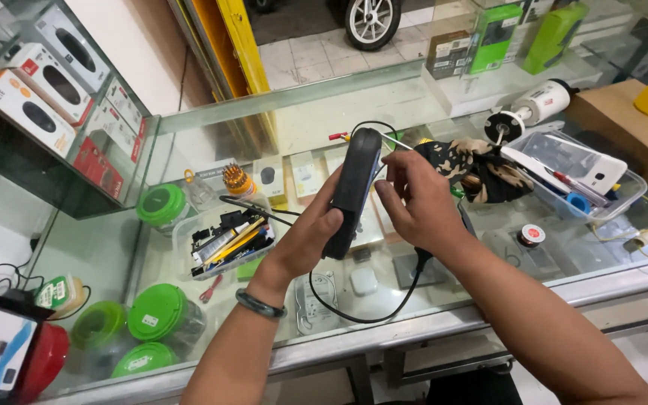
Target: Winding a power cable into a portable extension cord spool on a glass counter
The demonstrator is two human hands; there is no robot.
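Note:
My left hand (pixel 310 238) grips a long black device (pixel 354 187), holding it upright and edge-on above the glass counter (pixel 384 101). My right hand (pixel 416 202) is closed on the device's right side near its upper half, fingers curled against it. A black cable (pixel 354 315) loops down from below my hands across the glass. A dark bracelet circles my left wrist. Behind the device lies a screwdriver with a red handle (pixel 337 136).
A clear tray of tools (pixel 226 244) sits left of my hands. Green-lidded jars (pixel 157 311) stand at the near left. A camouflage cloth (pixel 474 169), a clear box holding a white phone (pixel 579 169) and a solder spool (pixel 531 235) lie right. Boxed goods fill the shelves.

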